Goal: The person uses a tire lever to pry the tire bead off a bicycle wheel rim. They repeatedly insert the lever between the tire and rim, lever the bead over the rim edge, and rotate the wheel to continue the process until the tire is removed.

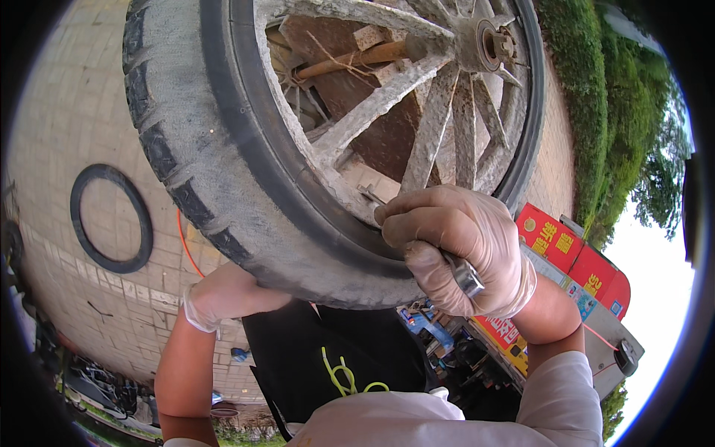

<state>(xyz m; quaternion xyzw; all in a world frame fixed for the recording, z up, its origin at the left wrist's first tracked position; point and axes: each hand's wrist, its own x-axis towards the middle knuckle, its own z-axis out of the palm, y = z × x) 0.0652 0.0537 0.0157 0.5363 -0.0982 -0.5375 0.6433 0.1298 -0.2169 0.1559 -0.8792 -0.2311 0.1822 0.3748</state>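
A large wheel stands close before me: a worn black tyre [212, 160] caked with grey dust, on a rough, pitted spoked rim [376, 112]. My right hand [465, 231], in a thin translucent glove, is closed around a short metal rod-like tool [467, 276] with a shiny rounded end. The tool's other end points toward the rim's inner edge, and its exact kind is partly hidden by the fingers. Low on the left, my gloved left hand [234, 296] grips the underside of the tyre. Most of its fingers are hidden behind the tread.
A loose black rubber ring [113, 218] lies on the paved ground [67, 127] at left, near an orange hose [190, 246]. A rusty axle [357, 59] shows behind the spokes. At right stand red-and-yellow panels [570, 249], with cluttered supplies [454, 339] below.
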